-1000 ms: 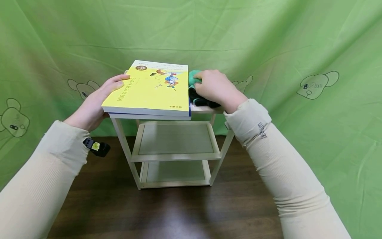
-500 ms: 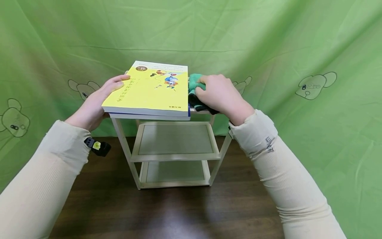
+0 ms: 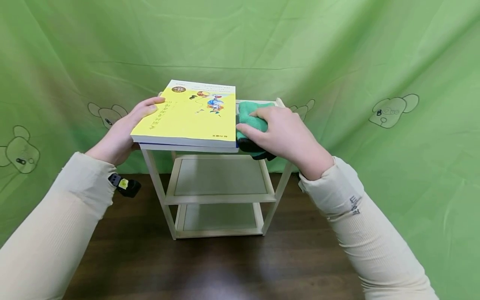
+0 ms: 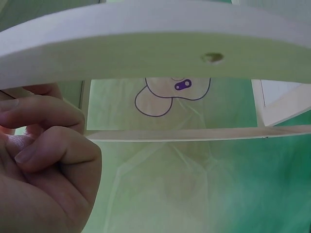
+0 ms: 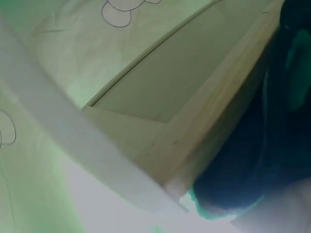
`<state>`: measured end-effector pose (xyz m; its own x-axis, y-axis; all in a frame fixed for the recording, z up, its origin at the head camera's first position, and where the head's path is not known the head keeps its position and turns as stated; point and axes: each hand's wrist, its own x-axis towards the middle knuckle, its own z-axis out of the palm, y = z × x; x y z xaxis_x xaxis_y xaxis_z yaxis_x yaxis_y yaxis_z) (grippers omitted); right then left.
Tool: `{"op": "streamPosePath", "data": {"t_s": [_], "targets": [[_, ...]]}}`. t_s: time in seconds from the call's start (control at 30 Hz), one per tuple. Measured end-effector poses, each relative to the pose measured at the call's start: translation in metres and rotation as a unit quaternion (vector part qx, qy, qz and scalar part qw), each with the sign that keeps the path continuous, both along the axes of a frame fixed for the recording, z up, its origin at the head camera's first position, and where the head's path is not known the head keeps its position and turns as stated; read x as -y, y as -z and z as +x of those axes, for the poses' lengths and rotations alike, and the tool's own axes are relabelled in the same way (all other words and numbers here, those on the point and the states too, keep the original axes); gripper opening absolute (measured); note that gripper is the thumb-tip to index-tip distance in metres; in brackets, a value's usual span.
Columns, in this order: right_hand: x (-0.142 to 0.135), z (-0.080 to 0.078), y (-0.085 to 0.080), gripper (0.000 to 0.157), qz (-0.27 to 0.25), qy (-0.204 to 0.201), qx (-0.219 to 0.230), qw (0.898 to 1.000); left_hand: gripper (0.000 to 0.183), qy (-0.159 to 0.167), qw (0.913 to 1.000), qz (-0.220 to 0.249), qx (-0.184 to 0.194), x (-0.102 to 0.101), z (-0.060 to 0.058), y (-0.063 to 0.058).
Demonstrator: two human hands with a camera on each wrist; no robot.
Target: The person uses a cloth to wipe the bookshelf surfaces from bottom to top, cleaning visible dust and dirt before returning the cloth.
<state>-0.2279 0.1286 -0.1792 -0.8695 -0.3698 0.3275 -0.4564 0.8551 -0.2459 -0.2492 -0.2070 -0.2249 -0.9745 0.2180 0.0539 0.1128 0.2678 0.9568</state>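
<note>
A yellow book [image 3: 191, 112] lies on top of another book [image 3: 187, 148] with a white page edge, on the top shelf of a pale cart. My left hand [image 3: 127, 123] grips the left edge of the yellow book; in the left wrist view, the fingers [image 4: 58, 150] are curled. At the right side of the books, my right hand [image 3: 286, 135] holds a green-and-black cloth [image 3: 253, 121] between thumb and fingers. Dark parts of the cloth hang over the front edge of the shelf. In the right wrist view the cloth [image 5: 243, 160] looks dark beside the wooden rim.
The cart has a middle shelf [image 3: 221, 175] and a bottom shelf [image 3: 221, 218] below the books. A green curtain [image 3: 240, 37] with animal drawings hangs behind and on both sides. Dark wooden floor [image 3: 221, 271] lies in front.
My right hand has drawn the cloth along the top shelf toward the front edge, and more of its green side shows. My left hand and the books stay in place.
</note>
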Motion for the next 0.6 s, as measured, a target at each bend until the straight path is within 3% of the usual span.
{"op": "streamPosePath", "data": {"t_s": [0.2, 0.37, 0.6], "targets": [[-0.002, 0.003, -0.001, 0.026, -0.006, 0.022, 0.017, 1.000, 0.051, -0.006, 0.9999, -0.010, 0.002, -0.001, 0.000, 0.002], [-0.005, 0.004, -0.006, 0.045, -0.003, 0.051, 0.054, 0.997, 0.051, -0.002, 1.0000, -0.005, 0.003, -0.001, -0.002, 0.003], [-0.003, 0.002, -0.011, 0.047, 0.004, 0.064, 0.062, 0.996, 0.049, -0.001, 1.0000, 0.001, 0.003, 0.000, -0.002, 0.002]]}}
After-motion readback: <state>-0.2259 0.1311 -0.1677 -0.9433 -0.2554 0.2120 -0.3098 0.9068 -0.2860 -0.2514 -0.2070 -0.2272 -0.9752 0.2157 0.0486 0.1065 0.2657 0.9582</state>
